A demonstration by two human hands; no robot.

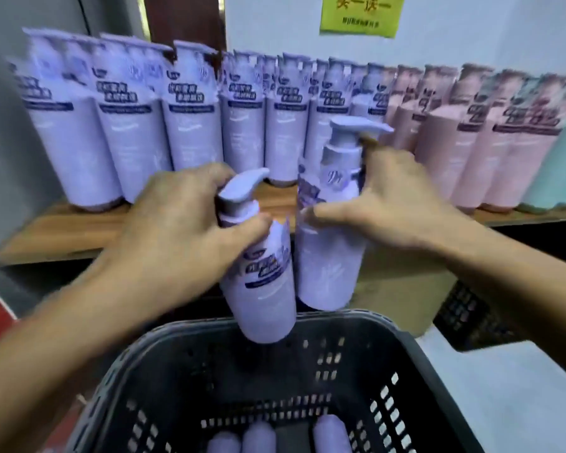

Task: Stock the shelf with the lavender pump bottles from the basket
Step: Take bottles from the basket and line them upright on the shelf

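Lavender bottles [262, 282]: smooth plastic cylinders, one clamped in each hand, left hand [177, 230] and right hand [392, 204], above basket.
Basket [415, 361]: dark perforated plastic, three bottles inside.

- A brown wooden shelf [62, 230] runs across the middle of the frame, its front edge sloping up slightly from lower left to right.
- A packed row of lavender plastic pump bottles [190, 132] with dark-lettered labels stands upright on it, from the upper left to about the centre, more than one deep.
- Just right of them, touching, stand pink plastic pump bottles [445, 158] of the same shape.
- At the far right edge stands a pale mint-green bottle [556, 171], partly cut off.
- The picture is motion-blurred, so label text is unreadable.
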